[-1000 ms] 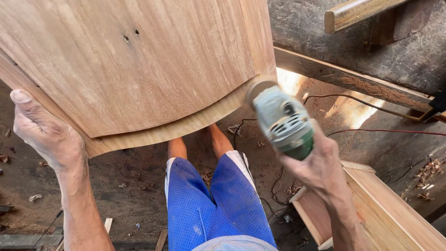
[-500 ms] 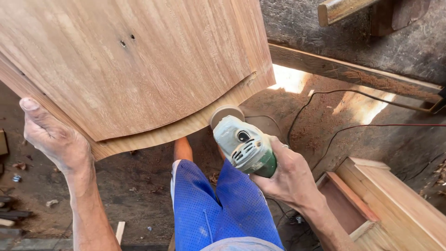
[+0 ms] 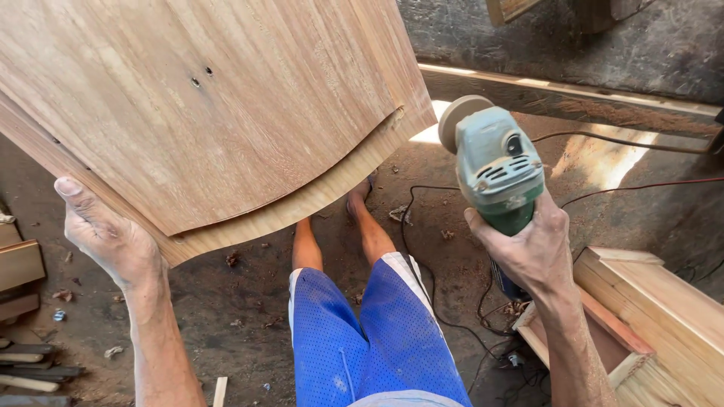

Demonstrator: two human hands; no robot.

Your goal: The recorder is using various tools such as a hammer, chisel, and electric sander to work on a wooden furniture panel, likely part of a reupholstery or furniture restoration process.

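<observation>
1. Propping up the curved wooden panel (image 3: pixel 204 113), the left hand (image 3: pixel 113 241) is pressing its open palm and fingers under the lower edge, keeping that edge raised and exposed.
2. The right hand (image 3: pixel 528 249) is gripping the green angle grinder (image 3: pixel 494 166), fingers closed round its body, its disc sitting just beside the panel's right corner, apart from the wood.
3. The power cord (image 3: pixel 422 249) is trailing across the dirt floor (image 3: pixel 249 294).
4. A wooden box frame (image 3: pixel 648 309) is lying at right.

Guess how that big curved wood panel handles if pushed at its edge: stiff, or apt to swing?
Probably stiff: the wood panel looks thick and layered at its edge. Likely heavy; the left hand braces it from below. Its far support is unseen, so it might pivot.
</observation>
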